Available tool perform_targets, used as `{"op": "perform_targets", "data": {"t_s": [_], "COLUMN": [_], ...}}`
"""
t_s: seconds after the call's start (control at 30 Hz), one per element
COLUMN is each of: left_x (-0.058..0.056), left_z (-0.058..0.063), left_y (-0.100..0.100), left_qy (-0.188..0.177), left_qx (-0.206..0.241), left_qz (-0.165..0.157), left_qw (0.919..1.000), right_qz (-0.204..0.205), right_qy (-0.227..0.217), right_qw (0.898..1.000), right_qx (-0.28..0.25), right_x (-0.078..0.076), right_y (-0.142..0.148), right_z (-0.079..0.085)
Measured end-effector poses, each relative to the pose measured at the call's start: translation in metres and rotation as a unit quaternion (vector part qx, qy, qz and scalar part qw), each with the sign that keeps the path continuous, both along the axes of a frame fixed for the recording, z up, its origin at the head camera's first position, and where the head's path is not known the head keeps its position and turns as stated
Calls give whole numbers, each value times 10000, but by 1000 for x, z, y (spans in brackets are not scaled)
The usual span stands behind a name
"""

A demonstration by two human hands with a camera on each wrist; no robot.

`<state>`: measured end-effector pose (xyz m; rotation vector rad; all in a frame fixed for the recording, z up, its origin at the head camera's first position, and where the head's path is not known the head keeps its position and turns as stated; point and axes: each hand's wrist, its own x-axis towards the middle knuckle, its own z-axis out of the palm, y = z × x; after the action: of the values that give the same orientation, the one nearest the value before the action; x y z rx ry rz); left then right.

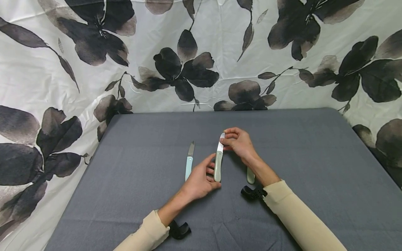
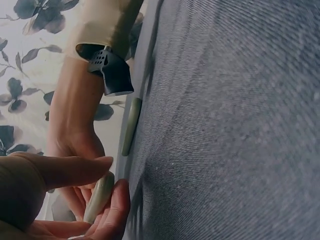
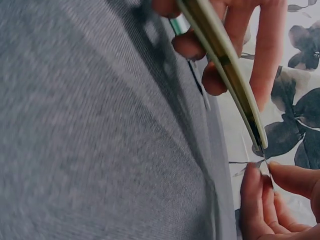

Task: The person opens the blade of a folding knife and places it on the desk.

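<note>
Both hands are on a folding knife with a pale green handle, its blade out and pointing away from me. My left hand holds the handle between thumb and fingers near its butt end. With thumb and fingertips, my right hand pinches the blade near its tip. The right wrist view shows the slotted edge of the handle and the right fingers on the thin blade. In the left wrist view, the left thumb presses the handle's end.
A light blue folding knife lies left of the hands, blade out, its lower end hidden by the left hand. Another pale green handle lies under the right forearm, partly covered. Grey cloth covers the table; a floral sheet hangs behind.
</note>
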<state>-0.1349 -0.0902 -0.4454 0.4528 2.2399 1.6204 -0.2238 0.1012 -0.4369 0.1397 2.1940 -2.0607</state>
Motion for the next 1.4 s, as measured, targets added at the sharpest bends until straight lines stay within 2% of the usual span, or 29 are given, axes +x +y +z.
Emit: {"op": "perform_targets", "data": {"t_s": [0.17,0.3,0.4,0.53,0.73,1.03,1.3,1.4], "left_x": [3,3,4,4,4,2,0,1], "left_z": [0,1,1,1,-2,-2,0,1], "left_y": [3,3,1,1,3,3,1,0], "left_qy": [156,418,692,1030,1165,1116,1092,1087], "left_qx": [-312,-625,-995,-1535,-1874,-2071,-2160,-2130], "left_qz": [22,65,117,200,208,165,105,94], "left_qw": [9994,9971,9926,9826,9751,9718,9702,9709], "right_qz": [185,284,351,534,779,958,1196,1200], "right_qy": [101,276,377,354,136,-51,88,76], "right_qw": [9968,9884,9802,9707,9636,9608,9507,9514], "right_qx": [768,1463,1911,2314,2553,2600,2860,2834], "right_x": [-1,0,1,3,3,0,-2,0], "right_y": [0,-2,-3,-4,-4,-5,-6,-6], "right_z": [-2,-1,1,0,-4,-4,-2,-2]}}
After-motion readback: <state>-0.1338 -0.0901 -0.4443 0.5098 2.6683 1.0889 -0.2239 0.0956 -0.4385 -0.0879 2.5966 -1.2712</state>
